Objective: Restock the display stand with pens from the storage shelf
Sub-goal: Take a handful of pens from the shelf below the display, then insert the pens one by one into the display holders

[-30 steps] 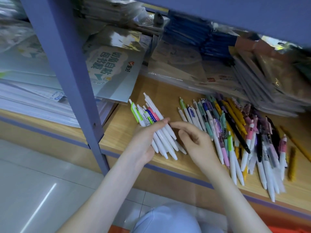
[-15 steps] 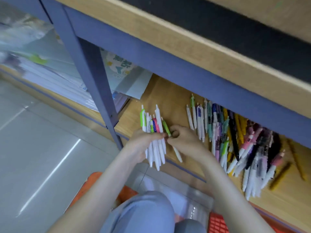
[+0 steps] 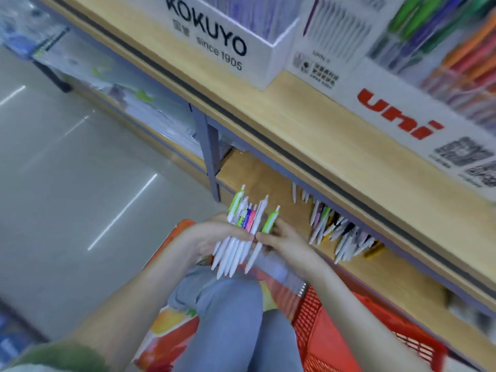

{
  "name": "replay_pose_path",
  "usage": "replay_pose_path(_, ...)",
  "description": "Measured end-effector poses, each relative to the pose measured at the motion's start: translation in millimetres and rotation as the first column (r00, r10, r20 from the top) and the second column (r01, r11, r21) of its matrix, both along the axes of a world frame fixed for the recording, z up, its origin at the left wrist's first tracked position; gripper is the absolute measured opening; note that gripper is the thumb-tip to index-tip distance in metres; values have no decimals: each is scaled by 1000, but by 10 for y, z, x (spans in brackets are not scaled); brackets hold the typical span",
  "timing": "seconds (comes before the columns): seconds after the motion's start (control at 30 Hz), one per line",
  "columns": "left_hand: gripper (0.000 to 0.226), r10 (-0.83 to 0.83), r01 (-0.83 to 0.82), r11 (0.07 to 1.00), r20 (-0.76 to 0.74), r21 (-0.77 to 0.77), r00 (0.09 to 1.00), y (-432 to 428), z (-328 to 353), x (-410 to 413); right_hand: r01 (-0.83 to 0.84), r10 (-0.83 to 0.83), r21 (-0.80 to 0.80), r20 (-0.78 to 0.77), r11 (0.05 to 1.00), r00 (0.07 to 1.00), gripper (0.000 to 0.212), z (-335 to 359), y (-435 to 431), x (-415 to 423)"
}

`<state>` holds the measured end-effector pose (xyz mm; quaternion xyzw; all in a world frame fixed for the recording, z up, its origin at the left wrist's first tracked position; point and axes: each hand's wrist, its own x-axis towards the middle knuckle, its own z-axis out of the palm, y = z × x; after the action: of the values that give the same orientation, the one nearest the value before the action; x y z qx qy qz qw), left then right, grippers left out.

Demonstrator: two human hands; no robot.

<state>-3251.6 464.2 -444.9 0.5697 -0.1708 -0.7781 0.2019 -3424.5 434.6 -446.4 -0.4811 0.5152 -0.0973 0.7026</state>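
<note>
A bundle of white pens [image 3: 236, 248] with green, pink and blue clips is lifted off the low storage shelf [image 3: 257, 173], held between both hands above my knees. My left hand [image 3: 212, 234] grips the bundle from the left. My right hand [image 3: 281, 237] pinches it from the right, at a green-clipped pen. More loose pens [image 3: 338, 232] lie on the storage shelf under the upper board. On the upper shelf stand the display stands: a white KOKUYO box [image 3: 230, 47] and a uni stand [image 3: 397, 114] filled with coloured pens.
A red plastic basket [image 3: 349, 328] sits on the floor under my right forearm. A purple-grey upright post [image 3: 209, 154] divides the low shelf. Stacked packaged paper goods [image 3: 128, 98] fill the section to its left. Grey tiled floor [image 3: 67, 197] lies to the left.
The view swung upward, revealing the display shelf. Both hands gathered the white pens and lifted them off the storage shelf toward me.
</note>
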Motion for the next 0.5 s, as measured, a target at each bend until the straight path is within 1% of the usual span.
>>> replay_pose_path(0.07,5,0,0,1000,-18,-10,1000,155,427,59,-37,38,-7,29,999,999,28,412,139,50)
replay_pose_path(0.17,33,29,-29,999,-10,-41,1000,327,1092,172,-44,47,-40,55,998,997,32,1130,271,119)
replay_pose_path(0.2,38,45,-45,997,-1,-66,999,363,1308,220,-42,45,-55,65,998,997,29,1384,294,144)
replay_pose_path(0.3,31,116,-117,982,-14,-147,993,398,1973,380,-45,54,-119,71,992,996,20,2134,297,297)
replay_pose_path(0.37,44,124,-126,971,-19,-202,992,357,2376,519,-35,53,-141,120,989,991,22,2558,262,452)
replay_pose_path(0.4,50,127,-130,965,-28,-226,992,310,2539,601,-3,25,-135,162,991,986,20,2754,237,536)
replay_pose_path(0.43,53,119,-123,960,-34,-250,992,248,2708,696,26,-3,-119,194,993,981,17,2955,204,633)
replay_pose_path(0.5,50,103,-106,948,-25,-300,994,81,3028,921,35,3,-182,201,983,980,16,3301,100,850)
